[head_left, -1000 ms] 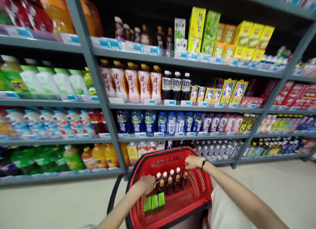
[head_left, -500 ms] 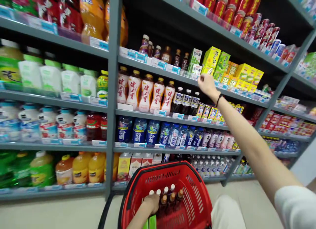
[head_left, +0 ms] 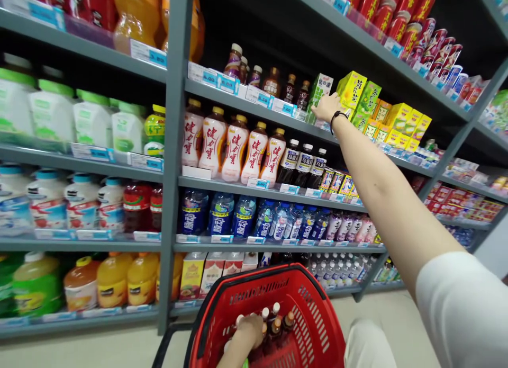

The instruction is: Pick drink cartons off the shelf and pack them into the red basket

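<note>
My right hand (head_left: 327, 106) reaches up to the second shelf from the top and touches a green and white drink carton (head_left: 319, 90) beside small brown bottles (head_left: 289, 87). Its fingers curl at the carton; whether they grip it I cannot tell. A black band sits on that wrist. My left hand (head_left: 250, 331) is down in the red shopping basket (head_left: 305, 310), closed over the tops of several small capped bottles (head_left: 277, 320) standing inside.
Grey metal shelves (head_left: 173, 145) full of drinks run across the view: yellow and green cartons (head_left: 373, 108), white bottles with red lettering (head_left: 234, 145), blue-labelled bottles (head_left: 242, 214), orange juice jugs (head_left: 127, 278), red cans (head_left: 400, 13). Pale floor shows at the lower right.
My right hand has left the basket, risen to the upper shelf and reached the green and white carton. My view has tilted upward. My left hand stays on the bottles in the basket.
</note>
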A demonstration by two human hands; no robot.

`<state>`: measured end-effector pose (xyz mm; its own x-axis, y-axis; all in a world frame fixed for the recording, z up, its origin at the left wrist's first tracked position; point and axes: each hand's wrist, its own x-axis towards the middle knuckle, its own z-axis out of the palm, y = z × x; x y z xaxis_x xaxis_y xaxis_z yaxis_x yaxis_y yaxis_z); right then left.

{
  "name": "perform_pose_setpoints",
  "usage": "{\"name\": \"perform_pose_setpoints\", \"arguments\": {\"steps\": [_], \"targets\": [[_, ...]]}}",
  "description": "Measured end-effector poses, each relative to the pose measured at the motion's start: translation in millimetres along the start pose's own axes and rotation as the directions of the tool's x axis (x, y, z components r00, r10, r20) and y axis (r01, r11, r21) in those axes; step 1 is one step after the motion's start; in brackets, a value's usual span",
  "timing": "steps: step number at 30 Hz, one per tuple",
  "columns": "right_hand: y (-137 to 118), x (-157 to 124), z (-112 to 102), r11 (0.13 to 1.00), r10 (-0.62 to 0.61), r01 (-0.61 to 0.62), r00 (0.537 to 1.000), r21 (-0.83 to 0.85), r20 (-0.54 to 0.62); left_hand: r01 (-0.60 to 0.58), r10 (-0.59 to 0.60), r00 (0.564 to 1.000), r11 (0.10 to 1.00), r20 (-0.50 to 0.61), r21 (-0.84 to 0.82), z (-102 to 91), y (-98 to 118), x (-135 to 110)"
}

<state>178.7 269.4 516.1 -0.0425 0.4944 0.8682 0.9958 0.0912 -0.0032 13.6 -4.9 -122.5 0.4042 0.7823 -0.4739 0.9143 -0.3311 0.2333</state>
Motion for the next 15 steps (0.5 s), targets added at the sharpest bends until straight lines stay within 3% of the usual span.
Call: {"name": "perform_pose_setpoints", "arguments": {"steps": [3,7,12,15], "targets": [[8,4,1,0.998,-0.024,0.028,0.997,0.052,-0.075,-0.004,0.004,1.000,1.000,0.009,-0.002,-4.0,6,4],[9,5,-7,0.990,-0.031,0.037,0.998,0.140,-0.046,0.010,-0.010,1.000,1.000,0.021,-0.006,-5.7,10,4],[-4,-12,-23,0.966,0.091,-0.071,0.993,0.249,-0.069,0.035,-0.035,0.998,0.999,0.050,0.005,-11.3,10,-9],[-12,-30,-45,0.956,-0.058,0.069,0.997,0.284,-0.046,0.058,-0.058,0.997,0.998,0.043,0.002,-19.9,12,-17]]}}
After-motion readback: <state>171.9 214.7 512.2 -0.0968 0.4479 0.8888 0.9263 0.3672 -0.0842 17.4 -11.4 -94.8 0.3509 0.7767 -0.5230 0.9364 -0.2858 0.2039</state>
